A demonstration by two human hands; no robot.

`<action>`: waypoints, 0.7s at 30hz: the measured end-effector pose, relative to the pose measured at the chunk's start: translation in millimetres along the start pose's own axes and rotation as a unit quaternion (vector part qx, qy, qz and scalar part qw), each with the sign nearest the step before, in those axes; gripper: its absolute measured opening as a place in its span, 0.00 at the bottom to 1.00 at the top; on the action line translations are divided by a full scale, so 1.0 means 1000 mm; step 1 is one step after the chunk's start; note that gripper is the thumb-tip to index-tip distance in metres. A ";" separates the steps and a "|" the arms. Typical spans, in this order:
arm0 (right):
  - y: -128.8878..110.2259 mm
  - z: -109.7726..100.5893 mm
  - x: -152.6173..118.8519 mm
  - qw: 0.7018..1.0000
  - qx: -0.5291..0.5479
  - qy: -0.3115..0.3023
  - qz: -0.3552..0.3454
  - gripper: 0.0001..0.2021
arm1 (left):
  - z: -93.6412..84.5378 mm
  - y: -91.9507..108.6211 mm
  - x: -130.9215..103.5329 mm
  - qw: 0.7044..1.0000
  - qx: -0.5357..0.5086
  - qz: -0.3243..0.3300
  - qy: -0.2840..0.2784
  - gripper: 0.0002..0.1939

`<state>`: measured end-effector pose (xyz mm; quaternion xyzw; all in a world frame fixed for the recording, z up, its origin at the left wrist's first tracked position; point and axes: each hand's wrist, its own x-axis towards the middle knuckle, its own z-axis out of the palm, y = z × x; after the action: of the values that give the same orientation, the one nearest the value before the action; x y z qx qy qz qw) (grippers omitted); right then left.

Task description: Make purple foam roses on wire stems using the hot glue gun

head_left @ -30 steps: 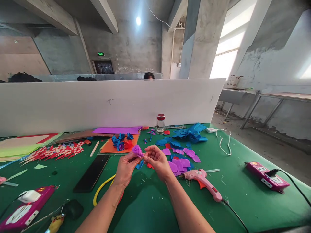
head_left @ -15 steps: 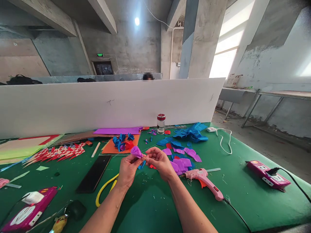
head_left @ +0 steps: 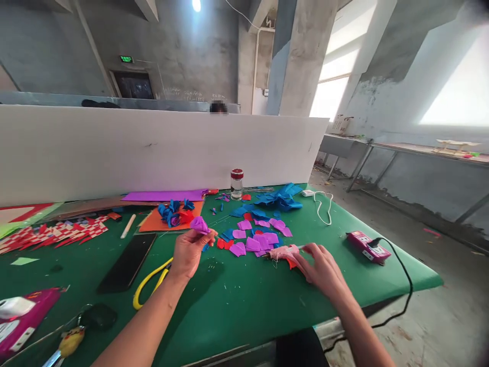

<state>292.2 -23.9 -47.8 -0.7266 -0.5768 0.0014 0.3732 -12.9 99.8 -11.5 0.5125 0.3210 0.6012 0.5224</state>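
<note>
My left hand [head_left: 190,251] pinches a purple paper flower [head_left: 199,224] near its base, holding it above the green table. Over to the right, my right hand [head_left: 321,267] is closed around the handle of a pink glue gun [head_left: 284,252], which lies on the table with its nozzle pointing left. Purple paper petals [head_left: 253,244] lie scattered between both hands, with some red and blue pieces among them. Behind the flower, finished blue and red paper flowers [head_left: 173,211] rest on an orange sheet [head_left: 151,221].
Yellow-handled scissors [head_left: 142,290] and a black phone [head_left: 128,262] lie left of my left arm. A lidded glass jar [head_left: 237,184] stands by the white partition [head_left: 171,153]. Blue crepe paper [head_left: 282,198] lies at the back; a purple power strip [head_left: 369,247] sits right, its cord hanging over the edge.
My right hand has left the flower and moved right onto the glue gun. My left hand still holds the flower. The view has turned to the right.
</note>
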 end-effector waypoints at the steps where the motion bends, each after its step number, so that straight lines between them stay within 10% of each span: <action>1: 0.016 0.002 -0.003 0.999 -0.026 -0.044 0.007 0.16 | 0.000 0.000 -0.001 1.000 -0.004 -0.004 -0.011 0.08; 4: 0.043 0.015 -0.008 0.992 -0.034 -0.121 -0.023 0.16 | 0.001 0.002 -0.005 1.000 -0.012 -0.008 -0.022 0.08; 12: 0.038 0.025 -0.011 0.997 0.039 -0.062 0.003 0.14 | 0.000 0.004 -0.006 0.999 -0.038 -0.030 -0.023 0.08; 21: -0.067 -0.001 -0.002 0.872 0.461 -0.116 0.114 0.32 | 0.001 0.005 -0.008 0.995 -0.055 -0.074 -0.040 0.10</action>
<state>235.4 -22.5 -11.8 -0.5271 -0.4629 0.3942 0.5937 -13.7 90.7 -9.1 0.4818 0.3031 0.5566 0.6051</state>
